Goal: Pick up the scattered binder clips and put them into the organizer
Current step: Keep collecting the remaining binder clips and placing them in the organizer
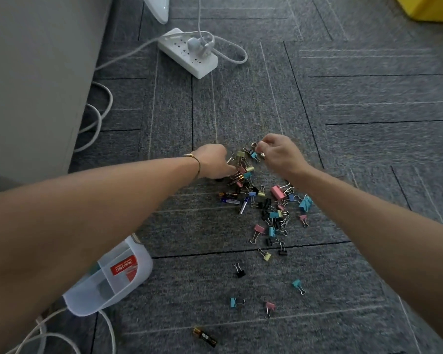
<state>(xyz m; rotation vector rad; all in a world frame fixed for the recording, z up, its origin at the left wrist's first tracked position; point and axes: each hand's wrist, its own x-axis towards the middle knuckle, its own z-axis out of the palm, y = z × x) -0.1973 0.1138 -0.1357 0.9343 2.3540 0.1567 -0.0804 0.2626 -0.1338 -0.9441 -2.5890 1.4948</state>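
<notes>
Binder clips [271, 210] in pink, blue, yellow and black lie scattered on the grey carpet floor [368, 98] in front of me, most of them in a loose heap between my two arms, with a few single ones nearer to me: a black clip [239, 270], a blue clip [298, 286], and a pink clip [269, 307]. My left hand [214, 160] is down at the far left edge of the heap, its fingers curled into the clips there and touching them; I cannot tell for sure if this grip is closed on one clip. My right hand [281, 154] is raised at the far end of the heap, and its thumb and fingertips pinch the wire handle of a small clip [253, 145]. A thin bracelet [193, 159] is on my left wrist.

Some batteries [229, 196] lie at the left side of the heap, and one more battery [205, 337] lies alone close to me. The organizer [110, 274], a clear plastic box with dividers and a red label, lies tilted on the floor under my left forearm, well apart from the heap. A white power strip [187, 53] with cables lies farther away on the floor, near the grey wall [31, 72].
</notes>
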